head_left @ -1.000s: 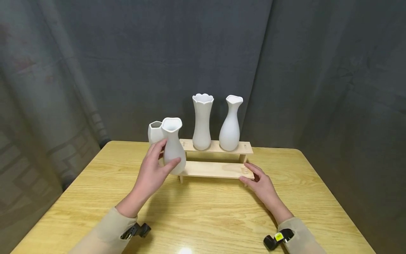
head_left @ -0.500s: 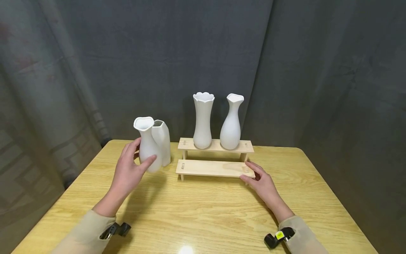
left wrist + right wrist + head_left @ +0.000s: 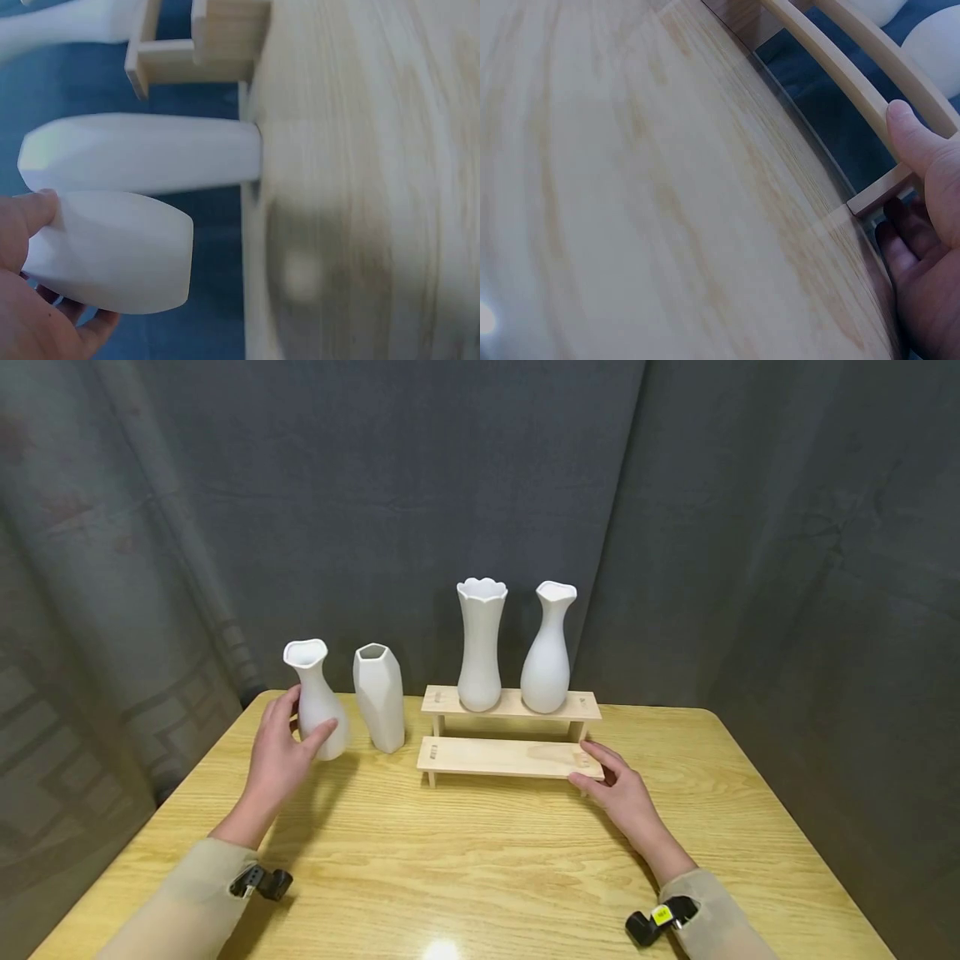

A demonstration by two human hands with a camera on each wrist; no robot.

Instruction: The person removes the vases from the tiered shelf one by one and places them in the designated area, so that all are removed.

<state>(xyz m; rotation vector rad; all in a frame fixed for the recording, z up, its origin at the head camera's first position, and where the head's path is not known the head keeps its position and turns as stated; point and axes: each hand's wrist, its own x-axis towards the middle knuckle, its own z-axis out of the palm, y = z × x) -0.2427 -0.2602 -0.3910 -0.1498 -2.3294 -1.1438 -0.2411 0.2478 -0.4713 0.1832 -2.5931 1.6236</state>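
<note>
My left hand (image 3: 276, 752) grips a white vase (image 3: 321, 714) with a wavy flared rim, thumb on the near side and fingers behind. In the left wrist view a gap shows between this vase's base (image 3: 161, 259) and the table. To its right a white faceted vase (image 3: 381, 703) stands upright on the table. My right hand (image 3: 621, 789) holds the right end of the lower board of a two-tier wooden stand (image 3: 502, 757), thumb over its front edge. In the right wrist view, the thumb (image 3: 909, 135) lies along the board's edge and the other fingers curl below.
On the stand's upper board (image 3: 510, 703) are a tall white vase with a scalloped rim (image 3: 480, 652) and a white narrow-necked vase (image 3: 547, 664). Grey curtains (image 3: 390, 510) hang behind the wooden table (image 3: 480, 860). Each wrist wears a small black camera (image 3: 262, 883).
My left hand has carried the wavy-rimmed vase leftward, from beside the stand's left end, past the faceted vase, to the left of it. The right hand stays at the lower board.
</note>
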